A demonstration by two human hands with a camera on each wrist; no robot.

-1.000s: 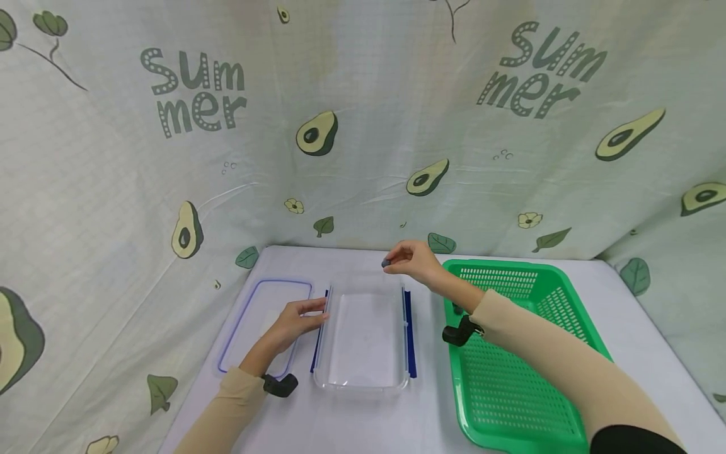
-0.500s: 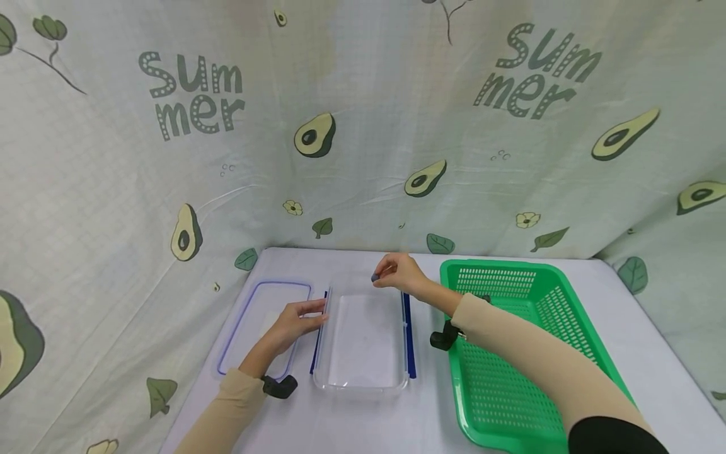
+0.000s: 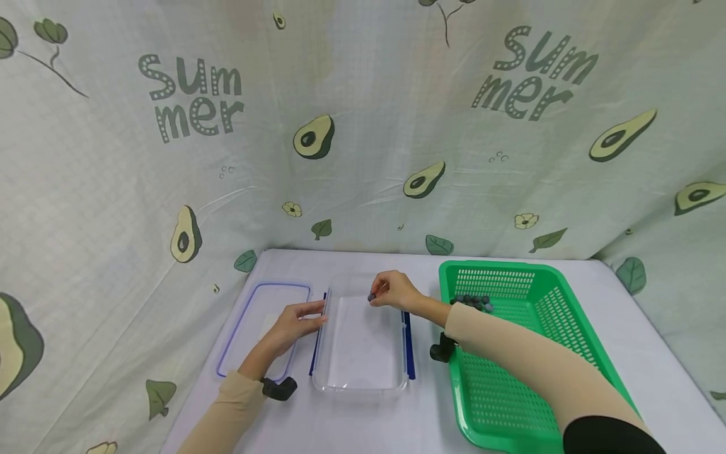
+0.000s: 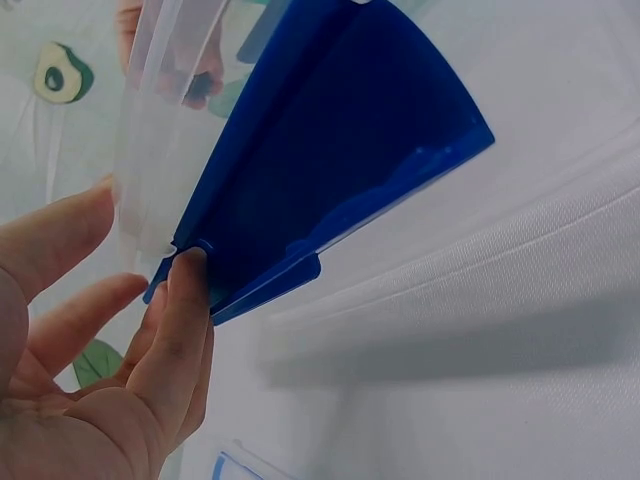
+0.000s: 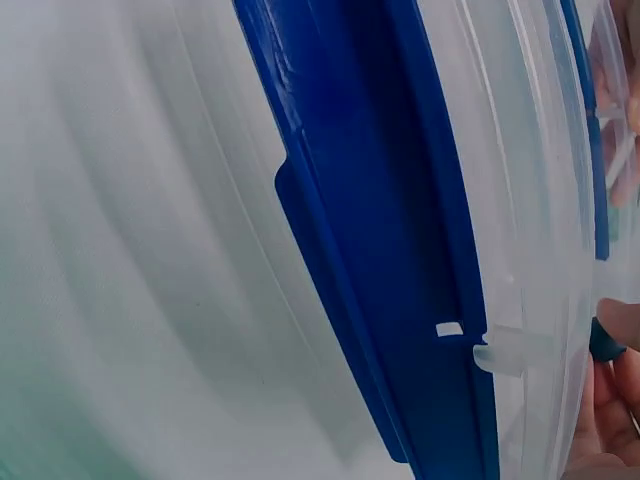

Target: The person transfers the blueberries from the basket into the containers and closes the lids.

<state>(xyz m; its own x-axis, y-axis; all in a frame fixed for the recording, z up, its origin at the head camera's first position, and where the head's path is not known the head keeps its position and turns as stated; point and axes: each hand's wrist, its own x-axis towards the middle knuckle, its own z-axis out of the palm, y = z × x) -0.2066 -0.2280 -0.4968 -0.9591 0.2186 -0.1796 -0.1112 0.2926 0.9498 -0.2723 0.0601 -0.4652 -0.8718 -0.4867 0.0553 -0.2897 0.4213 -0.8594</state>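
Observation:
In the head view a clear plastic box (image 3: 363,382) with blue side latches (image 3: 409,353) stands uncovered on the table. My left hand (image 3: 296,321) steadies its left side; the left wrist view shows nearly straight fingers touching the blue flap (image 4: 330,120) and the thumb against the clear wall. Over the far part of the box, my right hand (image 3: 395,291) pinches a blueberry (image 3: 372,296) between thumb and fingertips. That blueberry (image 5: 604,342) also shows at the right edge of the right wrist view. More blueberries (image 3: 479,302) lie in the green basket (image 3: 499,397), partly hidden by the right sleeve.
A clear lid with a blue seal (image 3: 258,287) lies flat left of the box, partly under the left forearm. The basket stands close on the right. A printed curtain (image 3: 363,157) rises behind the white table (image 3: 431,429).
My right hand has moved left and down from beyond the box to above its far part, still pinching the blueberry. Blueberries in the basket have come into view. The left hand stays put.

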